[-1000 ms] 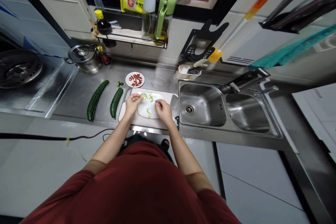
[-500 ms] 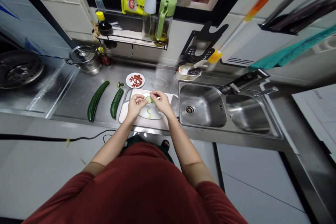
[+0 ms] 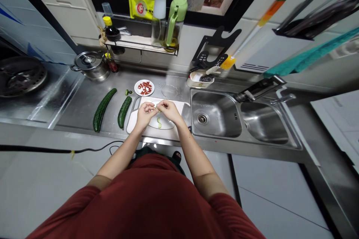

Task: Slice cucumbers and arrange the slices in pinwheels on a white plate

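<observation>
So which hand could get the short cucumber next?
Left, I'd say: the left hand is nearer the short cucumber. The right hand is farther off, on the sink side.

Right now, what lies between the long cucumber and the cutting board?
The shorter cucumber, with small green scraps behind it, in the head view.

Looks forward and steeply down from the person's head, above and behind the left hand (image 3: 144,115) and right hand (image 3: 169,111). Sits well back from both, wide enough to take in the red shirt (image 3: 157,198) nearer than them, the shelf (image 3: 137,41) beyond, and the sink (image 3: 218,119) to their right.
</observation>
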A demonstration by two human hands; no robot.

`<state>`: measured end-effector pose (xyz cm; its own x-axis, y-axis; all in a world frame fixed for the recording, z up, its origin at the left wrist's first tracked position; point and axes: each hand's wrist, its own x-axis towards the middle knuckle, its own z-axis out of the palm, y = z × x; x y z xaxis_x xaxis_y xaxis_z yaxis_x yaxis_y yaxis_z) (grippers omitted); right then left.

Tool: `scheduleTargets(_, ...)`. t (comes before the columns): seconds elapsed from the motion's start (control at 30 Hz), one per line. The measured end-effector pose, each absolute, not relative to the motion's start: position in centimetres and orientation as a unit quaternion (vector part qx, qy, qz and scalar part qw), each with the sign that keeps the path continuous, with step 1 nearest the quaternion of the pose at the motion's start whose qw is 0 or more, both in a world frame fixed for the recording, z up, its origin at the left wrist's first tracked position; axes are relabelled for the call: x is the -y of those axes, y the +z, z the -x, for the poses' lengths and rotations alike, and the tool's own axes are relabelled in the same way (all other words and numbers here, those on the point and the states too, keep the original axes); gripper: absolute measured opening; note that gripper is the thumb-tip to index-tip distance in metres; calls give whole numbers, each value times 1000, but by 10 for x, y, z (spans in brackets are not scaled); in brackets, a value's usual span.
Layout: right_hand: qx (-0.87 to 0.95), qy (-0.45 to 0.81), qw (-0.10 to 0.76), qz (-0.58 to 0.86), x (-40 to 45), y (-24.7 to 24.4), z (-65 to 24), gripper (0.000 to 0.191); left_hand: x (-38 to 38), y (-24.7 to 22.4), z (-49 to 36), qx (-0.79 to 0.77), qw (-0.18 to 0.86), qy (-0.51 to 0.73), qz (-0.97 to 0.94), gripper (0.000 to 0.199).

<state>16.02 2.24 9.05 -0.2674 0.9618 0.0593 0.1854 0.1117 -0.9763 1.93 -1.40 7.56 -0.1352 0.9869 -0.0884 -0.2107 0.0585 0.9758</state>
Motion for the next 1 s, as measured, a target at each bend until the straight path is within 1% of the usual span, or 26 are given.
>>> scheduleTargets(0.17,624,494,414,442,-22,95,-161,20,14,79,-20,-483,562,566,-362,42)
scheduleTargets(0.23,620,491,422,443,-23,98,-163,20,15,81,-21,-484,589,563,-320,40)
scheduleTargets(0.33,611,486,425,458,-25,102,-165,21,18,83,-21,-469,687,508,-224,34)
scheduleTargets(0.43,601,490,426,466,-26,102,-166,22,20,85,-21,-400,801,420,-145,36)
scheduleTargets(0.53,586,511,429,458,-26,101,-166,23,22,86,-23,-326,854,386,-125,39)
scheduleTargets(0.7,577,528,429,452,-23,103,-165,24,20,91,-26,-322,854,375,-162,45)
scheduleTargets(0.83,584,529,431,440,-21,107,-166,25,20,92,-26,-338,833,402,-171,36)
scheduleTargets(1.0,605,523,428,421,-19,108,-167,24,21,87,-24,-313,838,421,-150,25)
